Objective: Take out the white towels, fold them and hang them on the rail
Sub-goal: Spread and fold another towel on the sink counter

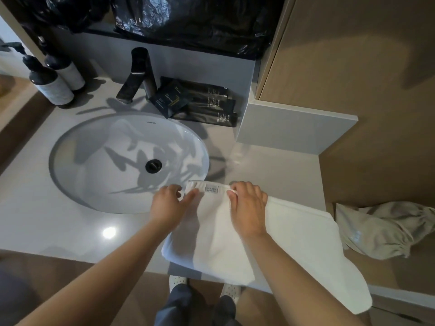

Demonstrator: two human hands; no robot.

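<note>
A white towel (294, 234) lies folded on the grey counter (70, 227) to the right of the sink, with its near part hanging over the front edge. A small label shows on its far hem. My left hand (170, 207) pinches the far left corner of the towel at the hem. My right hand (247, 205) lies on the towel with its fingers curled over the far hem just right of the label. No rail is in view.
An oval sink (94, 161) with a black drain is set in the counter. Behind it stand a black tap (138, 74), two pump bottles (50, 81) and dark toiletry packets (200, 100). A black plastic bag (188, 20) sits on the back ledge. A beige cloth (381, 231) lies at the right.
</note>
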